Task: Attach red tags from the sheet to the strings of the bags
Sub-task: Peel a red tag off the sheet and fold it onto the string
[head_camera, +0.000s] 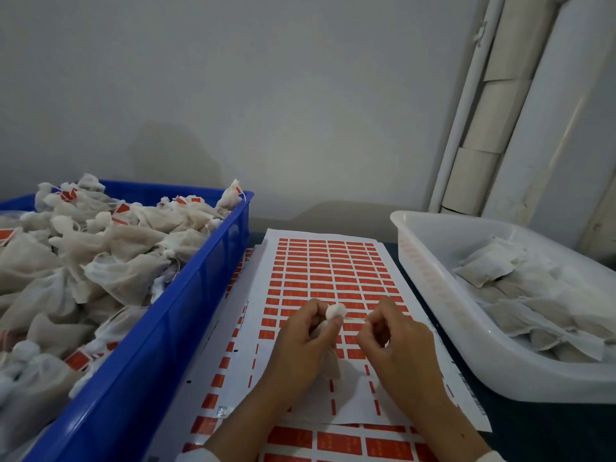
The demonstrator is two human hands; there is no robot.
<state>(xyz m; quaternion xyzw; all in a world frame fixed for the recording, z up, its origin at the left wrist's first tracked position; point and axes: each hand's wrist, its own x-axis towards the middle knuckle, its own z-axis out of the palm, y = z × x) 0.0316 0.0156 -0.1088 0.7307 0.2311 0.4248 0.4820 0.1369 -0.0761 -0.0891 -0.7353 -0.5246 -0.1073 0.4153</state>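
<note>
Left hand (301,338) pinches gathered neck of bag (335,311); right hand (395,341) pinches string (353,317) taut toward 3 o'clock, likely readying it for tag. Both over tag sheet (330,271) (tags within reach). Blue crate (186,311) at 9 o'clock holds tagged bags.

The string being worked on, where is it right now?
The string runs between the left hand, which grips its bag, and the right hand, over the tag sheet.
</note>
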